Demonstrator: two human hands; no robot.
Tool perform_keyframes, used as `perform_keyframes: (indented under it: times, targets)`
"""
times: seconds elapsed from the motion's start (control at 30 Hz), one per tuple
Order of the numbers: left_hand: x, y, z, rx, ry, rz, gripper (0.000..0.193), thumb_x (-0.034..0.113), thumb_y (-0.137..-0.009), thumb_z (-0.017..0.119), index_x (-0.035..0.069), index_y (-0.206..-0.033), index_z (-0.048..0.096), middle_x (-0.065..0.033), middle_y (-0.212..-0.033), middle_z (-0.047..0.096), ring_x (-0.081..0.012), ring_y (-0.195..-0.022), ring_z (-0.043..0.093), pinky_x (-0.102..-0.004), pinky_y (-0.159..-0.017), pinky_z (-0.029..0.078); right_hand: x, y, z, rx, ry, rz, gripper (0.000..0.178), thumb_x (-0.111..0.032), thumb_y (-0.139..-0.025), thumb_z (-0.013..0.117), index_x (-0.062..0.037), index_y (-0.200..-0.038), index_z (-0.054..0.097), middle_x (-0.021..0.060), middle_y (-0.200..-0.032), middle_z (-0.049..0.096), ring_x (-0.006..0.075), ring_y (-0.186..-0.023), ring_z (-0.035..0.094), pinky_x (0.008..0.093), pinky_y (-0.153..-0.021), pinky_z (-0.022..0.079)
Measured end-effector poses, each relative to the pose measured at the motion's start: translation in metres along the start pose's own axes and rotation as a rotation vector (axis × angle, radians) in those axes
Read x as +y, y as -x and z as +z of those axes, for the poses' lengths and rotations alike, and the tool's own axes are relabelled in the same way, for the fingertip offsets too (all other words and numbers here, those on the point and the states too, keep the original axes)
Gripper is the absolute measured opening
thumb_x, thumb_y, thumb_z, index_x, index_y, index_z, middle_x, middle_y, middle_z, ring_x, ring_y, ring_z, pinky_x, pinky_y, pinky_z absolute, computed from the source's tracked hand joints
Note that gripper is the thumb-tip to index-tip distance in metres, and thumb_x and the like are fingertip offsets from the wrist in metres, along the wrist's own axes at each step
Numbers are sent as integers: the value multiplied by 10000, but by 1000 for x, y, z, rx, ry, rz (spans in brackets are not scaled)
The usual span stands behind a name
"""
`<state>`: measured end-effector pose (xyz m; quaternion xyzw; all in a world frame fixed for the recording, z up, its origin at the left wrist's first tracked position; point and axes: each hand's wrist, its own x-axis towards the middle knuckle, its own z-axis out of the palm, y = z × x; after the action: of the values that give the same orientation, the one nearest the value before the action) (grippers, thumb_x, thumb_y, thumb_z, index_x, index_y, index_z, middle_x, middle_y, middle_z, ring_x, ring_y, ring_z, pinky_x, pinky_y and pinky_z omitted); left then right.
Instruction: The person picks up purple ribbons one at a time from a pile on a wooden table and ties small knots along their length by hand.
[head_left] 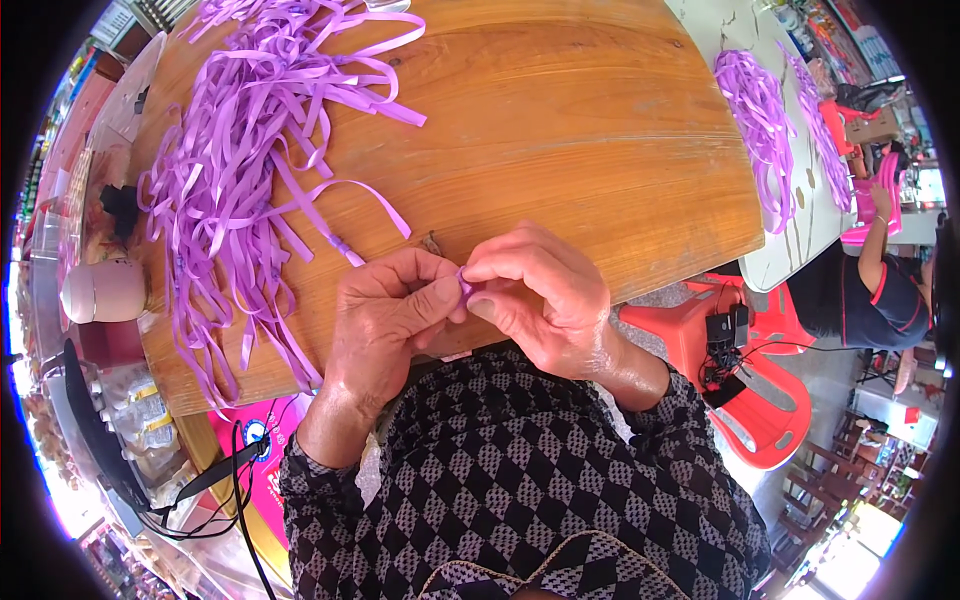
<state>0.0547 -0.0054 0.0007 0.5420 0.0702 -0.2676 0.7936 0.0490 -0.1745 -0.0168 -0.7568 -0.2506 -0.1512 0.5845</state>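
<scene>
Close in front of my chest, over the near edge of the wooden table (560, 120), my two hands meet at a small bit of purple ribbon (464, 284). My left hand (385, 308) pinches it between thumb and forefinger. From the other side, my right hand (545, 300) grips it with thumb and fingertips, its other fingers curled. Most of the held ribbon is hidden by my fingers. A large heap of purple ribbons (235, 150) covers the table's left side. One knotted strand (338, 243) runs from it toward my left hand; whether it joins the held piece, I cannot tell.
On a white marbled table (735, 30) at the right lie more purple ribbon bundles (760, 130). Red plastic stools (765, 420) stand below, with black cables (722, 355) on one. A person in dark clothes (895, 300) is farther right. A pinkish rounded object (105, 291) sits left.
</scene>
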Motion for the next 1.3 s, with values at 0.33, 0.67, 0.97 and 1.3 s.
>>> perform_keyframes:
  times: [0.33, 0.67, 0.97, 1.3]
  targets:
    - [6, 1, 1, -44, 37, 3, 215, 119, -799, 629, -71, -890, 585, -115, -715, 611, -70, -460, 395, -181, -437, 295, 2, 0, 1, 74, 101, -116, 197, 69, -710, 658, 8, -865, 553, 109, -795, 606, 197, -644, 554, 271, -557, 442]
    - [8, 7, 3, 30, -184, 88, 181, 74, -772, 659, -44, -899, 610, -82, -769, 640, -54, -501, 448, -174, -451, 312, -1, 9, -3, -30, -127, 191, 81, 10, -815, 598, 23, -876, 546, 91, -855, 580, 129, -721, 556, 228, -629, 452]
    - [5, 11, 0, 51, -509, 299, 102, 29, -773, 656, -25, -857, 635, -7, -724, 577, -55, -634, 495, -193, -558, 392, -10, 10, -8, 21, -416, 600, 67, 45, -822, 574, 42, -882, 545, 70, -903, 564, 100, -786, 551, 216, -665, 452]
    - [10, 15, 8, 71, -554, 313, 102, 28, -765, 660, -30, -847, 640, -26, -693, 571, -71, -632, 502, -204, -562, 388, -5, 10, -10, -23, -116, 212, 114, 96, -758, 593, 21, -835, 555, 92, -819, 588, 143, -724, 560, 244, -646, 448]
